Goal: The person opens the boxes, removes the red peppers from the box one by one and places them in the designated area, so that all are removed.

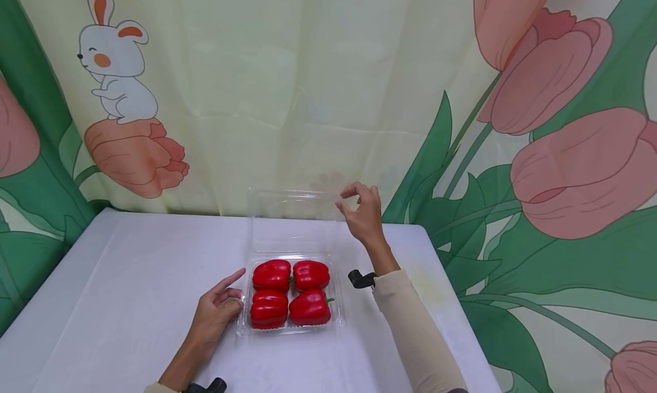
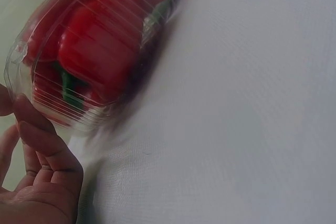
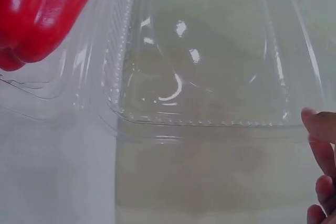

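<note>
A clear plastic clamshell container [image 1: 336, 319] sits on the table with its hinged lid [image 1: 292, 247] raised upright at the back. Several glossy red bell peppers [image 1: 311, 308] with green stems fill its base in two rows. At the base's left side, my left hand [image 1: 213, 313] pinches the rim between thumb and fingers; the left wrist view shows the fingertips [image 2: 26, 106] on the clear edge. My right hand [image 1: 363, 213] holds the lid's upper right corner between thumb and index finger. In the right wrist view the thumb [image 3: 320, 125] lies at the lid's edge.
The table [image 1: 128, 302] wears a white cloth, and its back edge lies just behind the container. Beyond it hangs a curtain [image 1: 328, 68] printed with tulips and a rabbit. Black camera mounts [image 1: 361, 279] sit on both wrists.
</note>
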Demonstrator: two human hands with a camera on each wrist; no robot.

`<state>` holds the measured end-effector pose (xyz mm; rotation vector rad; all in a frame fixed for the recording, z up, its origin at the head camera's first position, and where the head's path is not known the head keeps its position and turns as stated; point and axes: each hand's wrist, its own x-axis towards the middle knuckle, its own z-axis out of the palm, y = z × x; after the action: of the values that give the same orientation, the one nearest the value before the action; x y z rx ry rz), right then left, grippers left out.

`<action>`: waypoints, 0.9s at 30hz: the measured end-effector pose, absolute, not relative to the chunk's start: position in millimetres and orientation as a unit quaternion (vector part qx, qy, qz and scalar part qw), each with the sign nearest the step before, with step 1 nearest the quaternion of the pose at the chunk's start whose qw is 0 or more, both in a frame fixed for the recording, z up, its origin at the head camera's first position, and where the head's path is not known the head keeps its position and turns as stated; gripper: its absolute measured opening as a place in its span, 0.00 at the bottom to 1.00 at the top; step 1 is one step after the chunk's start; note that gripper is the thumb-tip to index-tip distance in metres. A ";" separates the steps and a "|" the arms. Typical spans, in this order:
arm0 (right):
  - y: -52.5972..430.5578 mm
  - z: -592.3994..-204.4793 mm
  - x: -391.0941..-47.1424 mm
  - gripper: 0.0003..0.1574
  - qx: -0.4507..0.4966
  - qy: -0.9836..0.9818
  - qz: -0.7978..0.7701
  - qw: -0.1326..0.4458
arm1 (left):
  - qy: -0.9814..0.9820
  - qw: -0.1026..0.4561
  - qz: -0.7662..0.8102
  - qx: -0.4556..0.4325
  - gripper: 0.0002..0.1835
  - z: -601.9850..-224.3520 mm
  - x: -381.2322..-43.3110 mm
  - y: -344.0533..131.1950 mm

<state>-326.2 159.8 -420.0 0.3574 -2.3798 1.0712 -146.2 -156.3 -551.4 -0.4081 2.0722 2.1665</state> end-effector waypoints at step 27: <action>161.9 -485.9 -328.0 0.17 0.085 -0.897 0.420 0.108 | 0.688 0.055 0.712 -0.126 0.40 -552.7 -147.3 -156.3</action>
<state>-328.0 161.9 -485.9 0.2494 -2.6383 1.2365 -147.3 -156.3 -552.7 -0.3813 2.0900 2.1618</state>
